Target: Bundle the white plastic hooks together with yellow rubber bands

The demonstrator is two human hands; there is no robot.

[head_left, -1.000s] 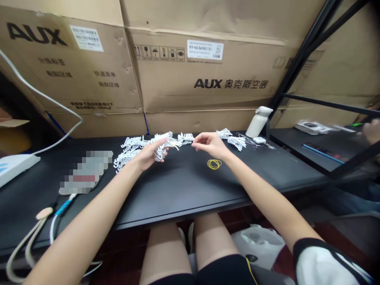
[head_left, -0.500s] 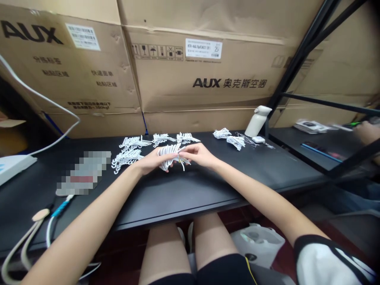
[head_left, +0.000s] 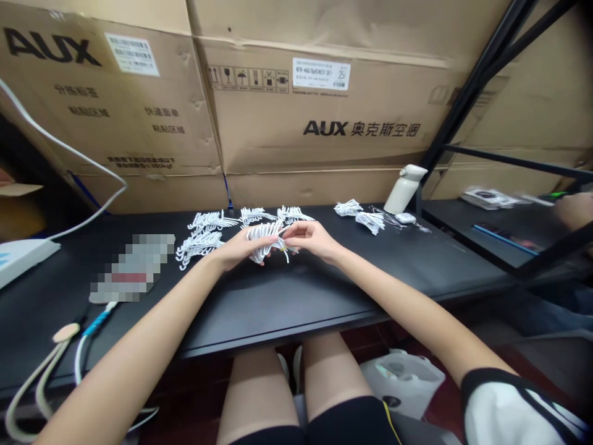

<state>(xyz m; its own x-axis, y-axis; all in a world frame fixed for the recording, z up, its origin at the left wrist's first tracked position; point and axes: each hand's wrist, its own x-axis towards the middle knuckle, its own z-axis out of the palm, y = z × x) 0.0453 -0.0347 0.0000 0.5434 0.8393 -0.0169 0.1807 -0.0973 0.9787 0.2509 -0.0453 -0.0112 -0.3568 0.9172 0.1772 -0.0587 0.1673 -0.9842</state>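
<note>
My left hand grips a bundle of small white plastic hooks just above the black table. My right hand meets it from the right, its fingers pinched on a thin yellow rubber band at the bundle's end. More white hook bundles lie behind: a group at the left, two in the middle, and two at the right.
Large AUX cardboard boxes wall off the back. A white bottle and a small white object stand at the table's right end. A blurred flat item, cables and a white device lie left. Another person's hand shows far right beyond a black frame.
My right hand took the yellow rubber band off the table and came left to the bundle. My left hand lowered the bundle slightly towards me.
</note>
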